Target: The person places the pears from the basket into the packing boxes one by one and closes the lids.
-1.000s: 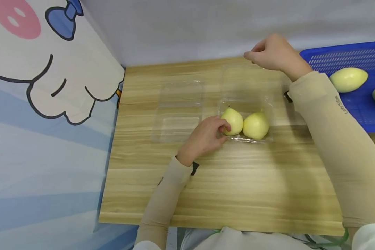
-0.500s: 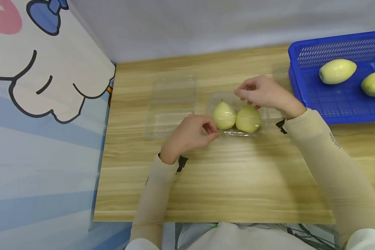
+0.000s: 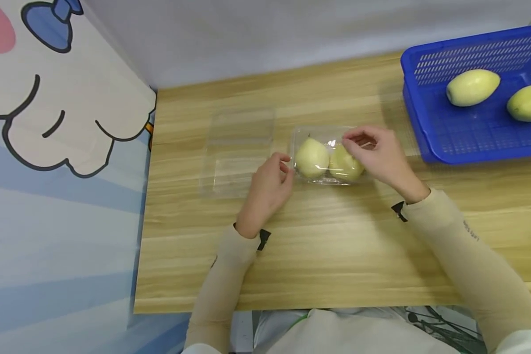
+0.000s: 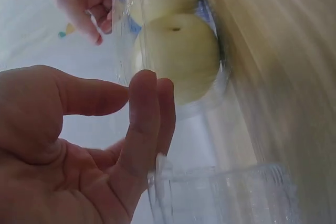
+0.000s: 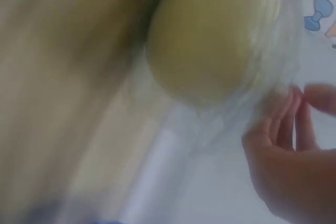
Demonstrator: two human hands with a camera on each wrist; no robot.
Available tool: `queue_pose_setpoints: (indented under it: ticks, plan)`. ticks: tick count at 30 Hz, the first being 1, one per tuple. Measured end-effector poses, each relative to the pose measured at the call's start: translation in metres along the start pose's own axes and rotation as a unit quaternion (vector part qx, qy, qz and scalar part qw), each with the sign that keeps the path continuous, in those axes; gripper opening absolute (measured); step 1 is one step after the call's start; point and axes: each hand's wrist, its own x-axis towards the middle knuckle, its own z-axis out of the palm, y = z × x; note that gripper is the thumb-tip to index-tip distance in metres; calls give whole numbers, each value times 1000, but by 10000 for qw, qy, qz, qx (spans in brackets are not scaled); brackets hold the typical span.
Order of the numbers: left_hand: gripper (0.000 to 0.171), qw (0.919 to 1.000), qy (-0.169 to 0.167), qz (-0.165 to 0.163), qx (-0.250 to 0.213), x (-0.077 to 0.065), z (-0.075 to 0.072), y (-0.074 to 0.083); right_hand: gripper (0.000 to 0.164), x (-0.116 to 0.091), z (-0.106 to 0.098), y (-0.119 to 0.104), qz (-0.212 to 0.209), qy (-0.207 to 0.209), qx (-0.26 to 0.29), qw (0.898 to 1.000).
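Note:
A clear plastic clamshell box point(image 3: 327, 182) lies on the table in the head view, its lid down over two pale yellow-green pears. The left pear point(image 3: 312, 158) shows fully through the plastic; my right hand point(image 3: 382, 157) partly covers the right pear point(image 3: 346, 163). That hand is over the lid's right side, fingers bent and thumb extended; whether they touch the plastic is unclear. My left hand point(image 3: 269, 189) is just beside the box's left end. In the left wrist view its thumb and index fingertip point(image 4: 143, 95) come close together with nothing visible between them.
Another clear plastic box point(image 3: 236, 123) lies spread open to the left, partly behind my left hand. At the back right stands a blue basket point(image 3: 438, 155) with two yellow-green fruits point(image 3: 472, 87). A cartoon-printed wall point(image 3: 71, 211) borders the table's left side.
The lid, formerly standing back, has come down over the pears. My right hand moved down and toward me with it. My left hand has drawn off the front rim to the left end.

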Motion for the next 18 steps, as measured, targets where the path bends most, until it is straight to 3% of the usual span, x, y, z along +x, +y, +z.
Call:
queue_pose_setpoints:
  ticks: [4, 8, 10, 13, 16, 18]
  plan:
    - [42, 9995, -167, -144, 217, -2, 8, 3, 10, -5, 3, 7, 163, 868, 1164, 9893]
    - [51, 9990, -256, -364, 84, -4, 14, 3, 22, -13, 3, 12, 559, 1311, 1124, 9834]
    - [54, 9988, -215, -424, -125, -5, 16, 3, 39, -18, 0, 14, 998, 1091, 908, 9848]
    - [58, 9962, -187, -565, -642, -5, 16, 1, 60, -26, -8, 18, 1764, 253, 881, 9800]
    - [58, 9913, -176, -734, -1082, -5, 15, 0, 66, -31, -18, 24, 2292, -696, 1358, 9613]
    - [59, 9885, -148, -831, -1252, -5, 16, 0, 66, -34, -25, 29, 2543, -1088, 1884, 9423]
